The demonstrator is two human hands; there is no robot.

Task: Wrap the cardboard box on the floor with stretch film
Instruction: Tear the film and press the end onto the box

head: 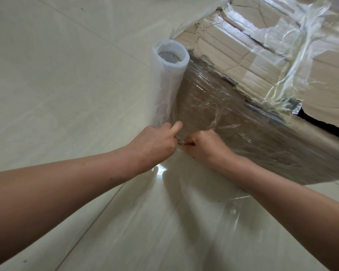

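The cardboard box (243, 61) is lying on the tiled floor (57, 75), ahead and to the right of both hands. Its torn top face is turned up, and its near side face is covered by wrinkled stretch film (209, 102). The film roll (169, 79) is standing on end at the box's near left corner, touching it or just beside it. Its long axis is upright, and a loose web of film is being led from its lower part down toward the hands.

The left hand (155, 142) is being held low in front of the box's near face, with its fingers curled on a gathered strand of the film and one finger pointing forward. The right hand (205, 145) is being held just beside it, clenched and pinching the same strand. The two hands are almost touching, knuckles toward each other. The exact hold at the fingertips is too small to be made out.

The step in hand is judged to be the parting of the film from the roll. The roll lies straight ahead of the left hand, which is the nearer to it, and the wrapped face lies ahead of the right hand. The pull is therefore expected to go sideways, along the box's bottom edge and across the roll's upright axis. The right-hand end would then be pressed onto the box.
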